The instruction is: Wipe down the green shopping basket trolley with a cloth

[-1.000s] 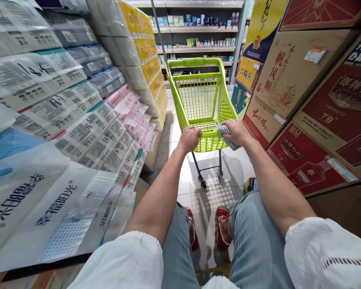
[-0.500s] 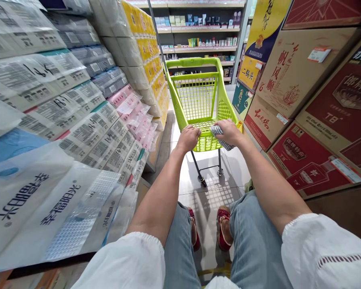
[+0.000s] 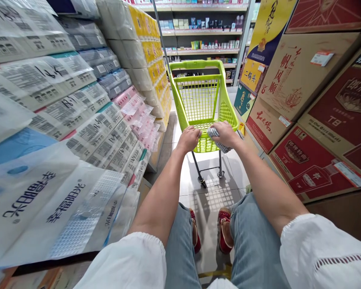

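Note:
A lime-green plastic shopping cart [image 3: 198, 115] stands upright in front of me on dark metal legs with small wheels. My left hand [image 3: 189, 138] is closed over the left part of its near edge. On the right part of that edge, my right hand [image 3: 225, 132] is wrapped round a grey-and-white striped cloth [image 3: 222, 147], pressing it against the green plastic. Part of the cloth is hidden under the fingers. Through the cart's mesh the basket floor shows.
Wrapped packs with handwritten numbers [image 3: 87, 128] are stacked on the left, with yellow-and-white packs [image 3: 150, 52] behind. Red and brown cartons [image 3: 315, 160] line the right side. Shelves of bottles and boxes [image 3: 204, 30] stand ahead. The tiled floor [image 3: 210, 216] runs between.
My right hand and the cloth have slid slightly left along the cart's edge. The left hand keeps its hold. The surroundings have shifted slightly right in view.

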`<state>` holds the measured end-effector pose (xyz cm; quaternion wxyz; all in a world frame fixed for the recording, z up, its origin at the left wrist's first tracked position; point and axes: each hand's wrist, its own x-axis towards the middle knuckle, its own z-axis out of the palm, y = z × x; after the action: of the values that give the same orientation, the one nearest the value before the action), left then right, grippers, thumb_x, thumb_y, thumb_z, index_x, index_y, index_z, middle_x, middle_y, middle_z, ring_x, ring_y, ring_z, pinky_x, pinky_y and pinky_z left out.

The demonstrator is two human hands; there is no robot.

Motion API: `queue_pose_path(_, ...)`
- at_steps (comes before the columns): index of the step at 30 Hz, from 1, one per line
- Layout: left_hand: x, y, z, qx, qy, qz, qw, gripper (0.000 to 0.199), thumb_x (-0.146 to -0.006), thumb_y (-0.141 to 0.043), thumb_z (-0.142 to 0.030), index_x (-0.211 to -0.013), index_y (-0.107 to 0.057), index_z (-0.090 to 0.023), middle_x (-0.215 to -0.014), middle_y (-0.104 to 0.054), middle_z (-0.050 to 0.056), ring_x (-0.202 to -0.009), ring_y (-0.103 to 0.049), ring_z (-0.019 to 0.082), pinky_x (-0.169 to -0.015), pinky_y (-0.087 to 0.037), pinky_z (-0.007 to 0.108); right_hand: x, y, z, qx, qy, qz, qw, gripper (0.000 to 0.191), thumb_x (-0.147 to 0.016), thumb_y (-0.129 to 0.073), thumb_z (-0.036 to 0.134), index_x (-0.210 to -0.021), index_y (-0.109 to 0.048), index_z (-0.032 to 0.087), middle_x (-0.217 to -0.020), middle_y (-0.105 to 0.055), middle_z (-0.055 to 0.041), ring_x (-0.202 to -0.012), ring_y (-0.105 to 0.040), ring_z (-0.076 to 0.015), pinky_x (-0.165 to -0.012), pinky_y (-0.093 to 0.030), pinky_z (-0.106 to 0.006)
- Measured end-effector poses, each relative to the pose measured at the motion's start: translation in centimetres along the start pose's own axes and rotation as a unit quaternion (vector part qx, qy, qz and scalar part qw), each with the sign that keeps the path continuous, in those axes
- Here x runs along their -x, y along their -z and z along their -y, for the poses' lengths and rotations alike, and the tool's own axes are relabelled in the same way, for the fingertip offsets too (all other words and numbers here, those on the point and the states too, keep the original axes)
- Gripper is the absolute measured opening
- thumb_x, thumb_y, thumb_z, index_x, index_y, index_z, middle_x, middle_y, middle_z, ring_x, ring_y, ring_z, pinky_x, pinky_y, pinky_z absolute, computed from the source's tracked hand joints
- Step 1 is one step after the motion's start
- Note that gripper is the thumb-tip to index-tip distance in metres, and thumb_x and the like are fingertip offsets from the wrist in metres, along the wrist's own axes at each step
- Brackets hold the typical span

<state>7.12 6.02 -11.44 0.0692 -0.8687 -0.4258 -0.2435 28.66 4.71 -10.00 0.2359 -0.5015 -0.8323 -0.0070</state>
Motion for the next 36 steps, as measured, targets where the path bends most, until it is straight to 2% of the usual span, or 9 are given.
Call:
queue_pose_path(4, -0.3, 0.4, -0.4, -0.013, 0.008, 0.008, 1.000, 0.032, -0.094, -0.035, -0.027, -0.078, -0.062, -0.020, -0.081, -0.068, 0.010, -0.090, -0.057, 0.026, -0.089, -0.044, 0.042, 1.0, 1.0, -1.8, 0.003, -0.035, -0.012, 0.999, 0.037, -0.073, -0.063, 0.028, -0.110, -0.062, 0.020, -0.108, -0.063, -0.0080, -0.100, -0.048, -0.0285, -0.087, -0.039, -0.042)
queue_pose_path(10, -1.3, -0.3, -2.7, -0.039, 0.020, 0.031, 0.999, 0.023, -0.087, -0.042, -0.021, -0.082, -0.065, -0.017, -0.086, -0.070, 0.013, -0.091, -0.061, 0.029, -0.085, -0.044, 0.043, 0.3, -0.5, 2.3, 0.025, -0.023, -0.036, 0.999, 0.040, -0.075, -0.061, 0.031, -0.113, -0.060, 0.018, -0.108, -0.062, -0.0123, -0.099, -0.047, -0.0315, -0.083, -0.038, -0.043)
queue_pose_path(14, -1.2, -1.0, -2.5, -0.035, 0.055, 0.020, 0.998, 0.021, -0.085, -0.042, -0.017, -0.084, -0.063, -0.019, -0.086, -0.070, 0.011, -0.085, -0.062, 0.028, -0.079, -0.043, 0.041, -0.3, -1.2, 3.4, 0.021, 0.003, -0.035, 0.999, 0.043, -0.078, -0.059, 0.031, -0.119, -0.057, 0.017, -0.113, -0.060, -0.0136, -0.102, -0.045, -0.0319, -0.087, -0.037, -0.044)
queue_pose_path(19, -0.7, -1.0, -1.0, -0.022, 0.048, -0.001, 0.999, 0.028, -0.094, -0.036, -0.028, -0.078, -0.059, -0.021, -0.082, -0.069, 0.009, -0.083, -0.061, 0.025, -0.076, -0.042, 0.039, 0.2, 0.0, -0.3, -0.002, 0.005, 0.011, 1.000, 0.042, -0.078, -0.058, 0.027, -0.120, -0.058, 0.020, -0.119, -0.059, -0.0102, -0.105, -0.044, -0.0306, -0.089, -0.037, -0.044)
queue_pose_path(22, -0.7, -1.1, -0.7, -0.003, 0.056, -0.012, 0.998, 0.030, -0.094, -0.037, -0.030, -0.075, -0.058, -0.022, -0.079, -0.068, 0.007, -0.081, -0.060, 0.024, -0.076, -0.041, 0.038, 1.0, 1.1, -3.0, -0.006, -0.024, 0.005, 1.000, 0.041, -0.077, -0.059, 0.026, -0.117, -0.059, 0.021, -0.117, -0.060, -0.0095, -0.105, -0.045, -0.0299, -0.089, -0.038, -0.044)
queue_pose_path(24, -0.7, -1.3, -0.8, 0.000, 0.069, -0.012, 0.998, 0.028, -0.094, -0.038, -0.029, -0.076, -0.059, -0.022, -0.080, -0.068, 0.007, -0.083, -0.060, 0.024, -0.076, -0.040, 0.038, 1.2, 1.3, -3.4, -0.001, -0.037, -0.003, 0.999, 0.040, -0.076, -0.059, 0.025, -0.116, -0.060, 0.021, -0.115, -0.060, -0.0096, -0.105, -0.046, -0.0299, -0.089, -0.038, -0.044)
queue_pose_path(26, -0.7, -1.3, -1.1, -0.005, 0.081, -0.005, 0.997, 0.027, -0.093, -0.037, -0.027, -0.078, -0.060, -0.021, -0.082, -0.069, 0.008, -0.086, -0.060, 0.025, -0.078, -0.039, 0.038, 0.9, 0.9, -2.3, 0.003, -0.037, -0.005, 0.999, 0.040, -0.076, -0.059, 0.026, -0.116, -0.060, 0.021, -0.114, -0.060, -0.0100, -0.105, -0.045, -0.0302, -0.088, -0.038, -0.044)
queue_pose_path(32, -0.5, -1.0, -1.4, -0.023, 0.095, 0.026, 0.995, 0.021, -0.089, -0.040, -0.018, -0.086, -0.061, -0.021, -0.095, -0.070, 0.008, -0.095, -0.059, 0.025, -0.083, -0.037, 0.038, -1.2, -1.6, 3.4, 0.029, 0.004, -0.012, 0.999, 0.041, -0.076, -0.059, 0.024, -0.116, -0.059, 0.018, -0.113, -0.059, -0.0122, -0.103, -0.044, -0.0310, -0.087, -0.037, -0.044)
queue_pose_path(36, -0.4, -0.8, -1.0, -0.013, 0.086, 0.024, 0.996, 0.024, -0.093, -0.037, -0.022, -0.085, -0.060, -0.021, -0.090, -0.069, 0.008, -0.092, -0.058, 0.025, -0.082, -0.036, 0.037, -1.1, -1.2, 2.3, 0.010, 0.010, 0.002, 1.000, 0.040, -0.076, -0.059, 0.025, -0.116, -0.059, 0.020, -0.113, -0.060, -0.0104, -0.103, -0.045, -0.0299, -0.088, -0.037, -0.043)
